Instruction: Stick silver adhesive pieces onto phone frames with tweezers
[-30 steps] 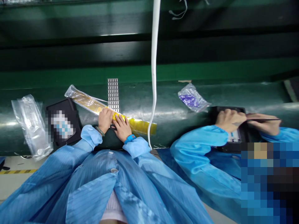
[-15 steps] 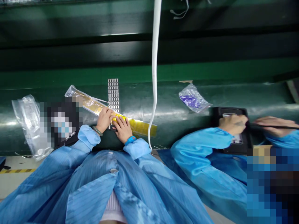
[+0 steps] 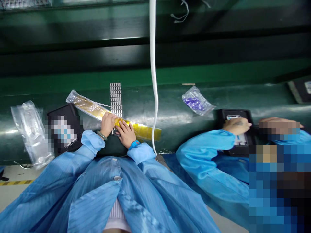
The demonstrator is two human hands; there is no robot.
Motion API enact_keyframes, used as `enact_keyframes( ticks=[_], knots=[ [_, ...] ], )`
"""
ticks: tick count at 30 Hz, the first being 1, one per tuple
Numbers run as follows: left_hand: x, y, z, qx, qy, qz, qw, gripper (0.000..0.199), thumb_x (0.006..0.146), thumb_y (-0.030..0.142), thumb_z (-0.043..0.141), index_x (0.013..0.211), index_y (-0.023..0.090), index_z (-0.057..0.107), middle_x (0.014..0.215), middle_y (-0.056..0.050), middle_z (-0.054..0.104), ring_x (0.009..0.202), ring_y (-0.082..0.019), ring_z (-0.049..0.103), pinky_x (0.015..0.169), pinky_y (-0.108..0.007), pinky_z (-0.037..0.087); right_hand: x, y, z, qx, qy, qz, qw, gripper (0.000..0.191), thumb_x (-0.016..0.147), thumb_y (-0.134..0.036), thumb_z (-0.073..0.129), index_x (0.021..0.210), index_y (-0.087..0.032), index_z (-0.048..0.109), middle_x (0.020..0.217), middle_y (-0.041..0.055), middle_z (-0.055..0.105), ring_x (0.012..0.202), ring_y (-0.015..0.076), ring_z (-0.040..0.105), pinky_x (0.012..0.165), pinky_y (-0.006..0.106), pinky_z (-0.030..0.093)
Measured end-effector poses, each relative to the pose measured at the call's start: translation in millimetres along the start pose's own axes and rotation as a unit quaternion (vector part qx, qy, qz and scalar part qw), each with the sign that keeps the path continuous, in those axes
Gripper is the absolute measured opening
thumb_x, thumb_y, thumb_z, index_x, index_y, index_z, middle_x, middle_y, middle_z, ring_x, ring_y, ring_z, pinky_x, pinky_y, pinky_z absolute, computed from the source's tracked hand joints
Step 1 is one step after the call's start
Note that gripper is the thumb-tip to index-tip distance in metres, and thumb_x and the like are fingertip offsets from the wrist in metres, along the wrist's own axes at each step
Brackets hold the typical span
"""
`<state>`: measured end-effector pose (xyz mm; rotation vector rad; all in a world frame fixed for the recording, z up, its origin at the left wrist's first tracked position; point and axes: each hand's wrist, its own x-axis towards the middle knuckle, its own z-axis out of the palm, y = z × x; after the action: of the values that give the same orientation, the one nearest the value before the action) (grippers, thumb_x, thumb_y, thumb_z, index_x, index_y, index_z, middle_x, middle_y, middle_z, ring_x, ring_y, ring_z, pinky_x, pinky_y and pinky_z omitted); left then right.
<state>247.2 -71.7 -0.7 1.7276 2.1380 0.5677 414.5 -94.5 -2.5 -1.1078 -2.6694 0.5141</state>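
A long yellow film strip (image 3: 147, 132) lies slantwise on the green table, its left part inside a clear plastic sleeve (image 3: 84, 104). My left hand (image 3: 107, 124), with a bracelet at the wrist, has its fingers bent together at the strip's upper edge; what they pinch is too small to make out. Against it, my right hand (image 3: 126, 133) rests on the yellow strip with its fingers spread, a blue band around the wrist. A sheet of small metal parts in rows (image 3: 116, 97) runs beneath the strip, its lower end partly hidden by my hands.
A black tray (image 3: 77, 124) and a clear plastic bag (image 3: 34, 132) lie at left. A white cable (image 3: 153, 58) hangs down right of my hands. Beyond it are a bag with purple contents (image 3: 196, 102) and a co-worker's hands over another black tray (image 3: 250, 118).
The view has shifted slightly, so things at right sit further left. My hands stay on the strip with hardly any movement. The co-worker's hands have moved a little.
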Motion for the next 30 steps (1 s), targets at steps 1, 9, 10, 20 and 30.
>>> enact_keyframes(
  ticks=[1, 9, 10, 20, 30],
  knots=[
    [0, 0, 0.4, -0.002, 0.002, -0.001, 1.0, 0.027, 0.09, 0.033, 0.052, 0.111, 0.016, 0.056, 0.113, -0.008, 0.057, 0.097, -0.018, 0.058, 0.083, -0.039, 0.05, 0, 0, 0, 0.0, 0.001, -0.001, 1.0, 0.042, 0.09, -0.033, 0.049, 0.13, -0.02, 0.05, 0.141, 0.0088, 0.042, 0.134, 0.0252, 0.027, 0.111, 0.048, 0.014],
    [1, -3, 1.2, -0.015, 0.009, -0.001, 1.0, 0.028, 0.09, 0.033, 0.052, 0.112, 0.016, 0.055, 0.114, -0.008, 0.057, 0.097, -0.018, 0.058, 0.084, -0.039, 0.05, 0, 3, 1, -0.002, 0.004, -0.009, 1.0, 0.041, 0.091, -0.033, 0.047, 0.13, -0.02, 0.051, 0.142, 0.0076, 0.041, 0.134, 0.0256, 0.029, 0.111, 0.048, 0.014],
    [1, -4, 1.0, -0.017, 0.009, 0.0, 1.0, 0.028, 0.09, 0.033, 0.052, 0.113, 0.016, 0.055, 0.114, -0.008, 0.057, 0.098, -0.019, 0.058, 0.084, -0.039, 0.05, 0, 3, 1, -0.002, 0.003, -0.01, 1.0, 0.041, 0.091, -0.033, 0.047, 0.13, -0.02, 0.051, 0.142, 0.0076, 0.041, 0.134, 0.0256, 0.029, 0.111, 0.048, 0.014],
    [0, -1, -6.5, -0.038, 0.01, 0.018, 0.999, 0.027, 0.09, 0.032, 0.052, 0.111, 0.016, 0.056, 0.113, -0.008, 0.057, 0.096, -0.018, 0.058, 0.083, -0.039, 0.05, 15, 2, 3, 0.0, -0.012, -0.038, 0.999, 0.041, 0.088, -0.029, 0.052, 0.128, -0.02, 0.051, 0.144, 0.0088, 0.038, 0.136, 0.0254, 0.024, 0.111, 0.052, 0.011],
    [-5, 4, -8.0, -0.034, 0.026, 0.008, 0.999, 0.021, 0.09, 0.031, 0.052, 0.101, 0.015, 0.059, 0.104, -0.006, 0.061, 0.094, -0.017, 0.059, 0.084, -0.038, 0.049, 1, 12, -31, -0.016, 0.002, 0.042, 0.999, 0.049, 0.088, -0.043, 0.053, 0.134, -0.029, 0.045, 0.151, 0.0107, 0.02, 0.139, 0.032, 0.012, 0.107, 0.059, 0.011]
  ],
)
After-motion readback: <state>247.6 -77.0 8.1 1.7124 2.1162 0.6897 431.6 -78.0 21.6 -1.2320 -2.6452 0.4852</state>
